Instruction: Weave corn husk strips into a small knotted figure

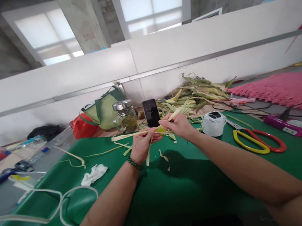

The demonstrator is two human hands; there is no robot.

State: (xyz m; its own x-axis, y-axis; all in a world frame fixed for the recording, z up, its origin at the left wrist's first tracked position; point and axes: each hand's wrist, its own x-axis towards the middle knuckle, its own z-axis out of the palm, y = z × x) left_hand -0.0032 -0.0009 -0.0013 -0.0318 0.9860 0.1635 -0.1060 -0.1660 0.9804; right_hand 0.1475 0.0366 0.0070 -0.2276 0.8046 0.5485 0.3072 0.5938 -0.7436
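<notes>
Pale green-yellow corn husk strips (pixel 177 114) are pinched between the fingers of both my hands, above the green mat. My left hand (pixel 143 142), with a dark green bead bracelet (pixel 134 163) at the wrist, is closed on the strips from the left. One strip sticks out to the left and another hangs down below it. My right hand (pixel 178 126) grips them from the right, its thumb and fingertips close to the left hand's. The far end of a strip points up and to the right. Exactly how the strips cross is hidden by my fingers.
On the green mat (pixel 193 192) lie red-and-yellow scissors (pixel 253 139), white twine (pixel 213 123), a crumpled tissue (pixel 94 174) and a white cord (pixel 62 200). Behind stand a phone (pixel 151 113), a glass jar (pixel 126 118), a green bag (pixel 102 111) and a husk pile (pixel 200 90).
</notes>
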